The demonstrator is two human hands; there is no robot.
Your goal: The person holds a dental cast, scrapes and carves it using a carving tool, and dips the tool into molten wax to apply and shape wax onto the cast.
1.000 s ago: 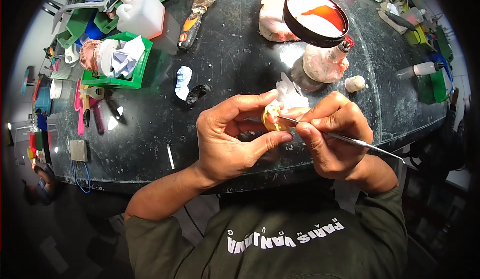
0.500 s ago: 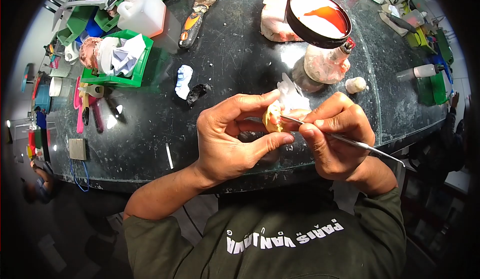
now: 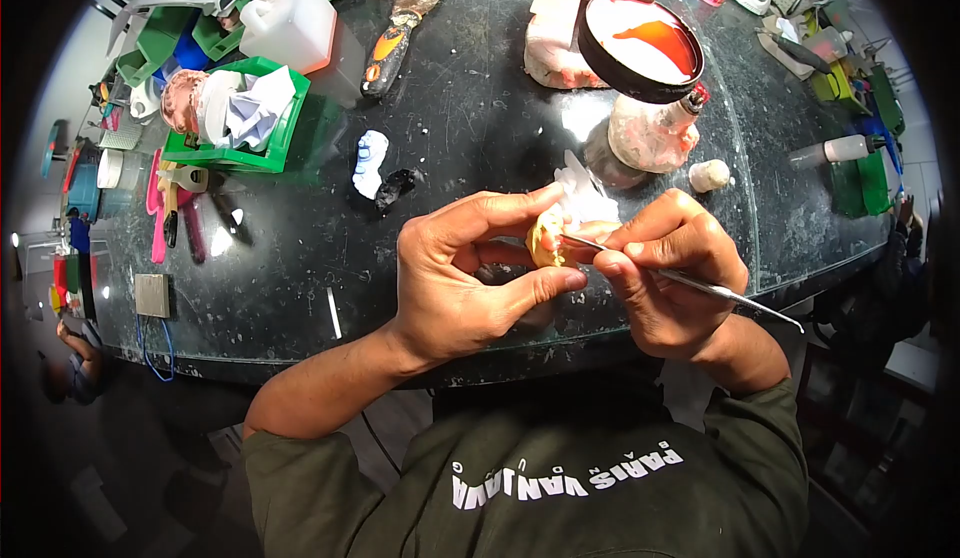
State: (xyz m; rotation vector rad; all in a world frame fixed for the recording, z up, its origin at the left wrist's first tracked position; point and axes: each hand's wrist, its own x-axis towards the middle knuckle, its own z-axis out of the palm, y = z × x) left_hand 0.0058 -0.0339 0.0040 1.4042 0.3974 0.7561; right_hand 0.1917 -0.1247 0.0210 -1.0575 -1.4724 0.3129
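Note:
My left hand [image 3: 455, 283] pinches a small yellow dental model [image 3: 545, 242] between thumb and fingers, held above the near part of the table. A slim metal dental carver [image 3: 742, 296] is gripped like a pen by my right hand [image 3: 685, 273]. Its working tip meets the right side of the model, while the hooked other end sticks out to the lower right. The fingers cover part of the model. Crumpled white tissue [image 3: 585, 193] lies just behind the fingertips.
Behind my hands stand a spirit burner [image 3: 655, 133] and a round tin [image 3: 640, 46] with red material inside. A scraper [image 3: 405, 33], a blue-white dental cast [image 3: 369, 163] and a green box [image 3: 225, 163] of casts lie leftward. A small white cup-like piece [image 3: 709, 175] is to the right.
Both hands keep nearly the same pose, with the carver still at the model. The carver's outer end has shifted very slightly left, and the whole view has moved a little.

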